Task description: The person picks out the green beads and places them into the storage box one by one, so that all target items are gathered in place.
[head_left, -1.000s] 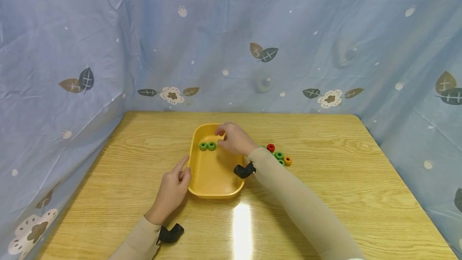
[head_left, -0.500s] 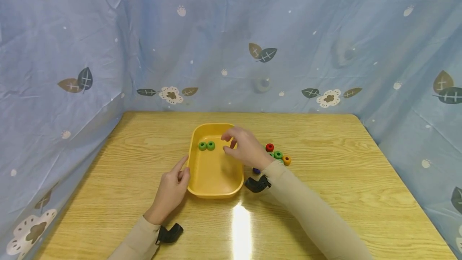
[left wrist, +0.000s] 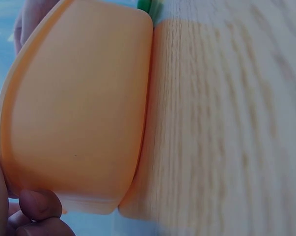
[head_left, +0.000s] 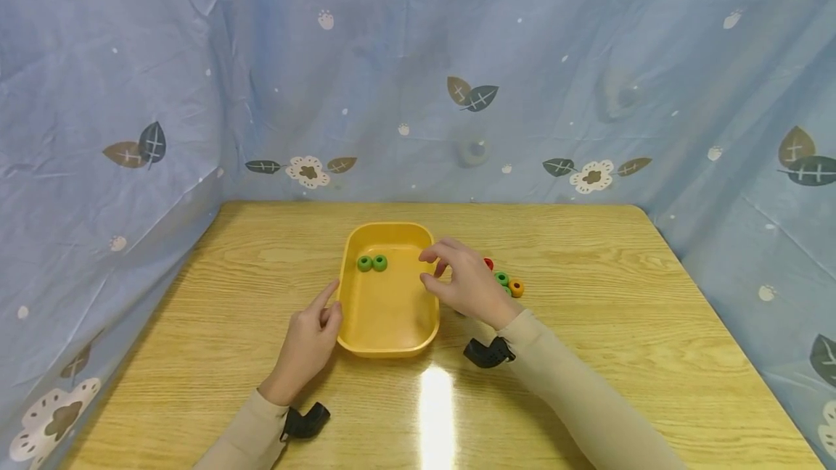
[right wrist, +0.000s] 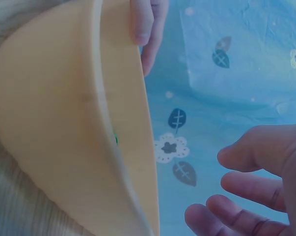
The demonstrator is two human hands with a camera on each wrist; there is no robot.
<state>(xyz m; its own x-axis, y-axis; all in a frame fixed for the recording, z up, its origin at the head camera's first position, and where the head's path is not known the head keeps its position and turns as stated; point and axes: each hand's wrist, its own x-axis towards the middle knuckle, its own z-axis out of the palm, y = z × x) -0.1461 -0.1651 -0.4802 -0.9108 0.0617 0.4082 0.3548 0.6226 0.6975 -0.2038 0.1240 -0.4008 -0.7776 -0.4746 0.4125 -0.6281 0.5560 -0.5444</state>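
Note:
A yellow tray (head_left: 390, 321) lies on the wooden table with two green beads (head_left: 372, 263) near its far left part. My left hand (head_left: 305, 343) holds the tray's left rim, the index finger reaching along it. In the left wrist view, other fingers (left wrist: 40, 204) are bent against the tray's outer wall. Over the right rim hovers my right hand (head_left: 473, 283), thumb and fingers apart with nothing between them. Just beyond it lie a red bead (head_left: 488, 264), green beads (head_left: 501, 278) and an orange bead (head_left: 517, 288), partly hidden by that hand.
A blue patterned cloth (head_left: 366, 93) hangs behind and at both sides of the table (head_left: 620, 296). Black wrist mounts (head_left: 486, 352) sit on both sleeves. Bright glare (head_left: 435, 412) lies on the table in front of the tray.
My right hand has drawn back from above the tray's far middle to its right rim, moving right and nearer. It now covers more of the loose beads. The left hand stays on the rim.

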